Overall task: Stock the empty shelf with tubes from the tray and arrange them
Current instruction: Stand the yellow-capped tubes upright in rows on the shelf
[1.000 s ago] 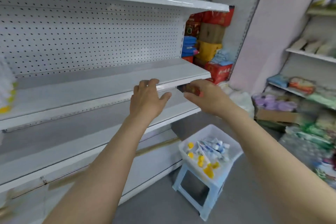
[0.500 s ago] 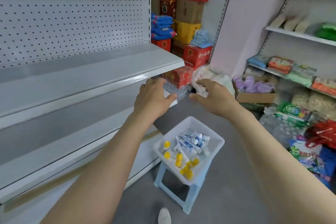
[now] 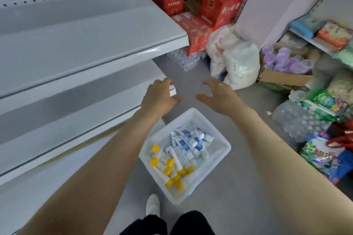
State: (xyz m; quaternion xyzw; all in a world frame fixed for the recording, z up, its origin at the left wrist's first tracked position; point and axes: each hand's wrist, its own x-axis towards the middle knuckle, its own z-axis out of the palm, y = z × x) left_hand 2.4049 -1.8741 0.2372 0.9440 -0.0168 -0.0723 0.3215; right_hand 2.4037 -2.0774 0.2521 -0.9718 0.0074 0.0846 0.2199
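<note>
A white tray [image 3: 219, 156] stands low in front of me, holding several tubes: yellow-capped ones [image 3: 168, 166] on its left side and white-and-blue ones [image 3: 191, 141] on its right. Both hands hover above the tray's far edge, apart from it. My left hand [image 3: 159, 99] has its fingers loosely bent near the corner of a lower shelf and holds nothing. My right hand [image 3: 217, 95] is spread, fingers relaxed, also holding nothing. The bare grey shelf [image 3: 91, 38] runs along the left.
Lower grey shelves [image 3: 66, 105] step out beneath the bare one. Red cartons [image 3: 193, 30] and a white plastic bag [image 3: 236, 63] sit on the floor ahead. Packaged goods [image 3: 321, 105] crowd the right side. My shoe [image 3: 152, 204] is beside the tray.
My view has tipped downward from the shelf toward the tray. Both hands have come off the shelf edge and dropped lower, now hovering above the tray.
</note>
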